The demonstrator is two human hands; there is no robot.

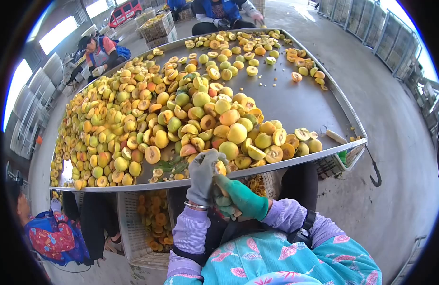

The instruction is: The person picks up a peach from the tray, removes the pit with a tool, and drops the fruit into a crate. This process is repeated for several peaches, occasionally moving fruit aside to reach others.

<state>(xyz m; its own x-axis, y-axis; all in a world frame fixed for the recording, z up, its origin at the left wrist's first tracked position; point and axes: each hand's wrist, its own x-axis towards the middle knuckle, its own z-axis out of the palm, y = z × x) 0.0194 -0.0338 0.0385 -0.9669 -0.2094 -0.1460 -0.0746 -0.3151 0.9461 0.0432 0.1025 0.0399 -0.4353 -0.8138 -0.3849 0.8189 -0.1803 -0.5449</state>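
Observation:
Many yellow-orange fruits (161, 139), some whole and some in halves, are heaped on a metal table (295, 102) with a raised rim. At its near edge my left hand (203, 176), in a grey glove, is closed on a piece of yellow fruit (221, 167). Against it, just to the right, is my right hand (239, 197) in a green glove, its fingers wrapped round something I cannot make out, with a small light brown end showing below. Both hands touch each other above my lap.
Below the table stands a white crate (134, 228) holding fruit halves. A light-handled tool (336, 137) lies at the right corner, with a green-lined basket (337, 164) beneath and a dark hook hanging. Other people sit at the far side, upper left and lower left.

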